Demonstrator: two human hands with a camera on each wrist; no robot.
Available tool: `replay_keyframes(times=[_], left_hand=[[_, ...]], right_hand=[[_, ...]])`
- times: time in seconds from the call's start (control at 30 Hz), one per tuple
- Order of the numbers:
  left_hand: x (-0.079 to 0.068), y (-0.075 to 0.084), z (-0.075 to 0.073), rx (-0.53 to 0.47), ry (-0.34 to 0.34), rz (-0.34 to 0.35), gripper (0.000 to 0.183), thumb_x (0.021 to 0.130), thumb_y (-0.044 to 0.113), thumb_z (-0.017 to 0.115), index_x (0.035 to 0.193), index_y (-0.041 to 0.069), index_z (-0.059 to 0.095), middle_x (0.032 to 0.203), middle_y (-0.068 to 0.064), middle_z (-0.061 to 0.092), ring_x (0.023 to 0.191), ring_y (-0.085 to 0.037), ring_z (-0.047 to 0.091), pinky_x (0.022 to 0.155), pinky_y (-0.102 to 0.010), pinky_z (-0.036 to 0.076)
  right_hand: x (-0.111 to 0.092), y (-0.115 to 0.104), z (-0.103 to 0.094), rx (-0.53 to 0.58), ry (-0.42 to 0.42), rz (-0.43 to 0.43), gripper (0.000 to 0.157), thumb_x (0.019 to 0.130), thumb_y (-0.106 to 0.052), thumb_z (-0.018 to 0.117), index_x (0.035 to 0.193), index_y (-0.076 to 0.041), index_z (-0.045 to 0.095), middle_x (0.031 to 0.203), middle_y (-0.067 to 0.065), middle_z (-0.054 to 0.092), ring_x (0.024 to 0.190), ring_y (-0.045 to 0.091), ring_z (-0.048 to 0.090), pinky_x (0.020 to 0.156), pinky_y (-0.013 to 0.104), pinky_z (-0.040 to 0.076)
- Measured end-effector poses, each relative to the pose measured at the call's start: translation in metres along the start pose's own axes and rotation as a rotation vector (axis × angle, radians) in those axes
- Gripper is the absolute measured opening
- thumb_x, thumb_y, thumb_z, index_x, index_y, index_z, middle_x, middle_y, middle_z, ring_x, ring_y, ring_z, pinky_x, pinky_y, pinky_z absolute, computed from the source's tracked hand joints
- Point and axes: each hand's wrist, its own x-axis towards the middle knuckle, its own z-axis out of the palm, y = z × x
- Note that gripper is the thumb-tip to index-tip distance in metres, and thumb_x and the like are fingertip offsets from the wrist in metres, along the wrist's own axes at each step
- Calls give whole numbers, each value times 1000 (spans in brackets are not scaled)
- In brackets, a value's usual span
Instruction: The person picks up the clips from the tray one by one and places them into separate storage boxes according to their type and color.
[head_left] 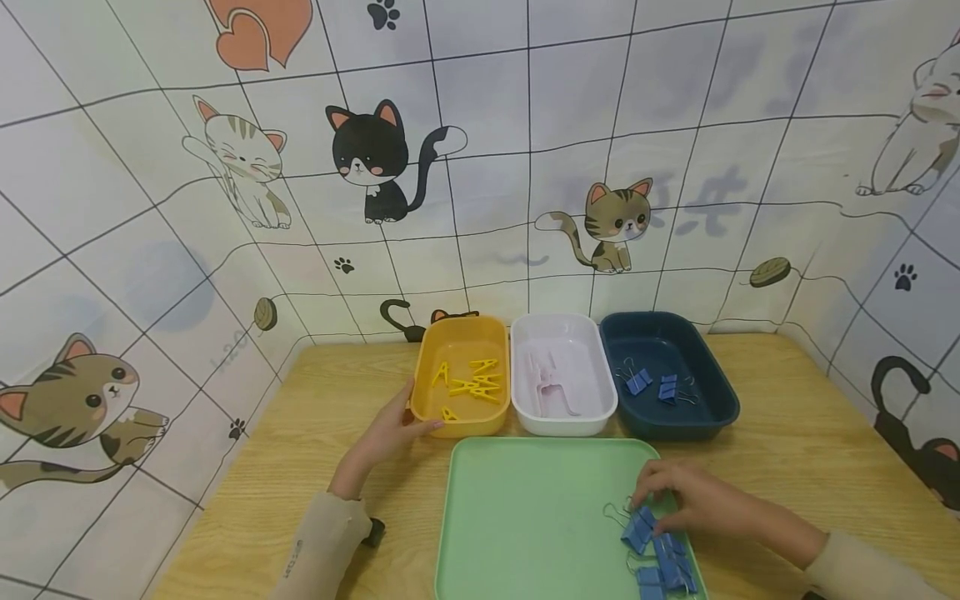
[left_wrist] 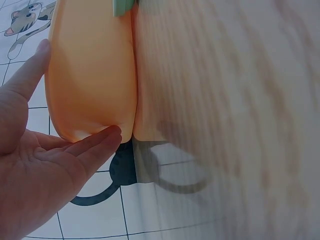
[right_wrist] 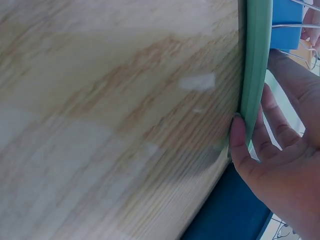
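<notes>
My left hand (head_left: 392,429) holds the yellow bin (head_left: 461,333) at its near left corner. Its thumb lies along the front wall and the other fingers against the side. In the left wrist view the fingers (left_wrist: 100,145) press on the bin's outer wall. Over the right side of the green tray (head_left: 555,500), my right hand (head_left: 693,500) pinches a blue binder clip (head_left: 639,530) between thumb and forefinger. More blue binder clips (head_left: 675,565) lie just below it on the tray. The right wrist view has the little finger (right_wrist: 239,131) against the tray's outer rim.
Several yellow clips (head_left: 480,387) lie in the yellow bin. Beside it stand a white bin (head_left: 562,329) with pale pink clips (head_left: 551,387) and a dark blue bin (head_left: 667,421) with two blue binder clips (head_left: 639,382). A cat-patterned wall (head_left: 495,192) rises behind the wooden table (head_left: 337,375).
</notes>
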Motion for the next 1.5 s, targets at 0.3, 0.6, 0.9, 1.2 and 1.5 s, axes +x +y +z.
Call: replay_keyframes(times=[0.3, 0.6, 0.9, 1.2, 1.5], left_hand=[[0, 2, 0, 0, 4, -12, 94, 92, 23, 75, 162, 10, 14, 164, -14, 25, 143, -33, 40, 113, -50, 40], [-1, 1, 0, -27, -1, 26, 93, 92, 20, 75, 161, 7, 14, 164, -17, 24, 144, -35, 38, 113, -52, 40], [0, 1, 1, -10, 5, 25, 92, 92, 20, 75, 161, 7, 15, 163, -16, 27, 143, -34, 39, 113, -51, 40], [0, 1, 0, -27, -10, 6, 91, 93, 19, 74, 161, 10, 15, 163, -14, 28, 143, -33, 41, 114, -50, 40], [0, 2, 0, -13, -2, -4, 92, 93, 22, 74, 161, 9, 15, 164, -14, 26, 145, -32, 37, 115, -51, 38]], right_hand=[[-1, 1, -1, 21, 3, 86, 24, 81, -35, 81, 103, -27, 73, 99, -14, 63, 84, 4, 53, 67, 23, 49], [-1, 0, -2, 31, 50, 94, 23, 84, -33, 80, 103, -23, 72, 97, -13, 66, 81, 7, 55, 64, 23, 49], [1, -1, -9, 36, 64, 111, 25, 84, -33, 80, 104, -19, 72, 99, -11, 69, 81, 5, 58, 64, 23, 52], [3, -7, -18, -28, 135, 73, 25, 82, -28, 83, 102, -17, 72, 96, -10, 71, 78, 6, 59, 62, 24, 52], [3, -7, -29, -69, 185, 90, 23, 81, -24, 84, 100, -16, 73, 93, -11, 70, 76, 7, 61, 61, 23, 53]])
